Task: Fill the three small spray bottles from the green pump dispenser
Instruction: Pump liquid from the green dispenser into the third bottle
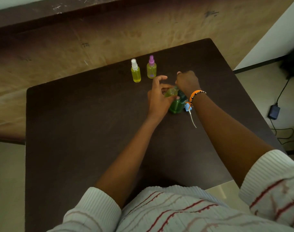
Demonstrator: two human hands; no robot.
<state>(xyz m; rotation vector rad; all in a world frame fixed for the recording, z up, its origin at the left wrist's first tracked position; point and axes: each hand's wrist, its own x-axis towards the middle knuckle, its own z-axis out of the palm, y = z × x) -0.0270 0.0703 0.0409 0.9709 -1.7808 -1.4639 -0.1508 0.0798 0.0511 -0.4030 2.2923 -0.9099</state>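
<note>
- Both hands work close together over the far right part of the dark table [75,148], right at the green dispenser [176,105].
- Her left hand [157,97] grips a small open bottle [171,92], tilted so its neck points up and right toward the top of the dispenser; the thumb and forefinger arch free above it.
- Her right hand [187,81] is bent down at the wrist over the pump head, fingers curled; the pump itself is hidden beneath it, so whether she grips it or only presses it I cannot tell.
- The tilted bottle shows yellow-green liquid inside.
- On the right wrist sit an orange band and a beaded bracelet [195,95].
- A blue spray cap [187,107] with its long white tube lies on the table just beside the dispenser, on its right.
- Two more small bottles stand upright farther back and to the left, near each other: one with a white cap [135,72], one with a purple cap [151,68]. Both hold yellow liquid and are capped.
</note>
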